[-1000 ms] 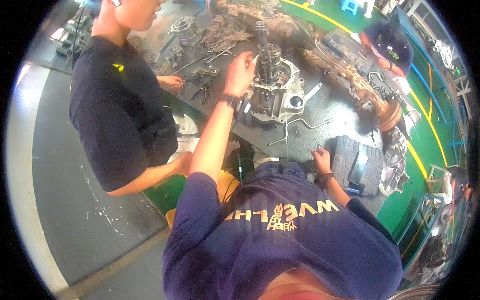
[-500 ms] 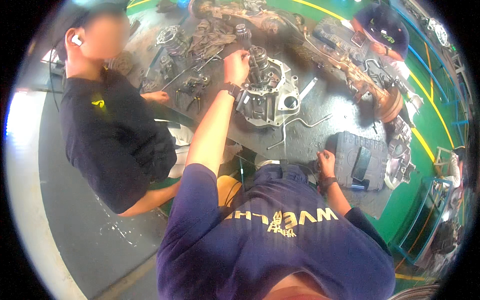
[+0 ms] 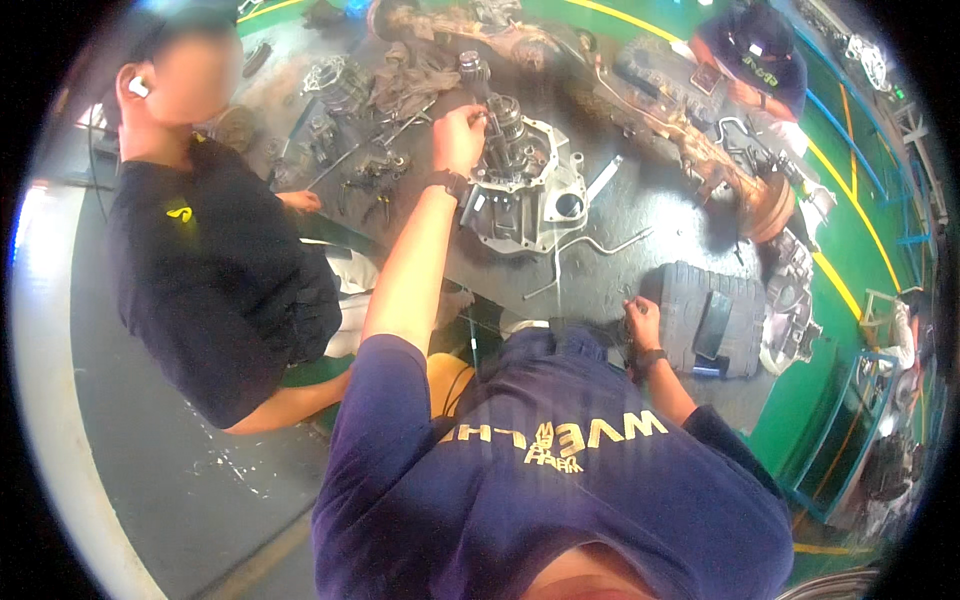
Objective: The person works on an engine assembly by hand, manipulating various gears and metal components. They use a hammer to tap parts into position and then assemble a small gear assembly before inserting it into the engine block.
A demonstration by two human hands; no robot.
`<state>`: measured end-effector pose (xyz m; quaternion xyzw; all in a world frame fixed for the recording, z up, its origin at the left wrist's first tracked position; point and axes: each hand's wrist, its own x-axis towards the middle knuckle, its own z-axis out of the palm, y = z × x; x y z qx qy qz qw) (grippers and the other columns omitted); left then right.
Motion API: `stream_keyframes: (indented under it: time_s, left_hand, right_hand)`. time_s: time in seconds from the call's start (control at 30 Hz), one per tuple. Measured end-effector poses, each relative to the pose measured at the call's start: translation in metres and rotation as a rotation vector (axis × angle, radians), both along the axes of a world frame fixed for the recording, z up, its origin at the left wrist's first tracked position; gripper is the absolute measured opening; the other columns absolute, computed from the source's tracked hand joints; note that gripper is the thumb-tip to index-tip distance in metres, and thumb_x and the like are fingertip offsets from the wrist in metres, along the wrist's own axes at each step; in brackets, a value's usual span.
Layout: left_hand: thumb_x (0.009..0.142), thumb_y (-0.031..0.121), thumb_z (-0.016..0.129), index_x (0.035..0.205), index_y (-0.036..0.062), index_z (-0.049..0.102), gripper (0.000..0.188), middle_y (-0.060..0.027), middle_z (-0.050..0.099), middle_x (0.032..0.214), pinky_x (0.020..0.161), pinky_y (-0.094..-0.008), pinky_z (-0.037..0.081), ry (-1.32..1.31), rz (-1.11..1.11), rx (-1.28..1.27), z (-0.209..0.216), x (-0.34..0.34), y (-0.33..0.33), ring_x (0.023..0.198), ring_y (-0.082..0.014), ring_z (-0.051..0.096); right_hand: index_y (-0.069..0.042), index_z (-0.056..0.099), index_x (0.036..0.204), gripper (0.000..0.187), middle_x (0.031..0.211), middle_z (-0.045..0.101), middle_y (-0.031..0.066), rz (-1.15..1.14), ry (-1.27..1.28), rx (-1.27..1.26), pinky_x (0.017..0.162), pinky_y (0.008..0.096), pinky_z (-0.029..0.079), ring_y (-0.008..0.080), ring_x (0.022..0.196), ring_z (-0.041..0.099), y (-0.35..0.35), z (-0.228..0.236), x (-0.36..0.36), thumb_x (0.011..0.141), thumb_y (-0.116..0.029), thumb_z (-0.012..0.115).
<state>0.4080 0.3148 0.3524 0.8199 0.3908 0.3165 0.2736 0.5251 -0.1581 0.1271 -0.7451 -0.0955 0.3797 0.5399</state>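
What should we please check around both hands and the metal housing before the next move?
1. Metal housing set on the bench: ok.
2. Left hand gripping something by the gear stack: cannot tell, fingertips too small.
3. Right hand apart from the housing: ok, beside the dark case.
4. Case top bare: not ok, a flat dark device lies there.
5. Bent pipe touching the housing: cannot tell.

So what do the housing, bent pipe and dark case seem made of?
Housing: probably cast aluminium, mostly matte, judging by its pale grey colour and intricate rim. Pipe: likely bare metal, slightly shiny and silvery; which metal, I can't tell. Case: probably hard plastic, matte, given its moulded ribs.
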Motion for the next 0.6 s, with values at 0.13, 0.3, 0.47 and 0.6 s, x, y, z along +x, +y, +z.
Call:
stream_keyframes:
  time_s: [0.13, 0.3, 0.47, 0.6]
  left_hand:
    - [0.09, 0.012, 0.068, 0.122, 0.0039, 0.073, 0.034, -0.0187, 0.074, 0.119, 0.098, -0.0362, 0.054, 0.096, -0.107, -0.069, -0.006, -0.002, 0.027, 0.112, -0.0277, 0.072]
    - [0.103, 0.042, 0.054, 0.126, 0.0018, 0.07, 0.049, -0.017, 0.075, 0.12, 0.097, -0.0341, 0.051, -0.091, -0.175, -0.34, -0.031, 0.004, 0.069, 0.113, -0.0288, 0.071]
    - [0.11, 0.045, 0.038, 0.154, 0.0028, 0.046, 0.061, -0.0101, 0.046, 0.16, 0.122, -0.0493, 0.026, -0.262, -0.261, -0.779, -0.024, 0.011, 0.038, 0.15, -0.0267, 0.038]
    - [0.111, 0.043, 0.038, 0.156, 0.0055, 0.044, 0.059, -0.0096, 0.044, 0.162, 0.125, -0.0432, 0.021, -0.294, -0.336, -0.535, -0.07, -0.013, 0.049, 0.152, -0.0249, 0.035]
  right_hand:
    - [0.001, 0.059, 0.079, 0.033, 0.067, 0.06, 0.0043, 0.035, -0.377, -0.045, 0.057, 0.0365, 0.04, 0.0169, 0.06, 0.052, -0.016, -0.067, 0.009, 0.09, -0.027, 0.074]
    - [-0.001, 0.066, 0.088, 0.023, 0.065, 0.054, -0.0031, 0.017, -0.103, 0.06, 0.049, 0.0279, 0.037, 0.0084, 0.056, 0.049, -0.003, 0.011, -0.001, 0.089, -0.021, 0.077]
    - [-0.003, 0.057, 0.072, 0.031, 0.063, 0.055, 0.0, -0.142, -0.094, 0.076, 0.048, 0.0299, 0.037, 0.0085, 0.054, 0.049, -0.009, 0.009, -0.015, 0.094, -0.02, 0.071]
    - [-0.009, 0.053, 0.07, 0.03, 0.064, 0.046, -0.0054, 0.029, -0.344, 0.036, 0.05, 0.0276, 0.03, 0.007, 0.056, 0.042, -0.011, -0.026, 0.006, 0.093, -0.02, 0.071]
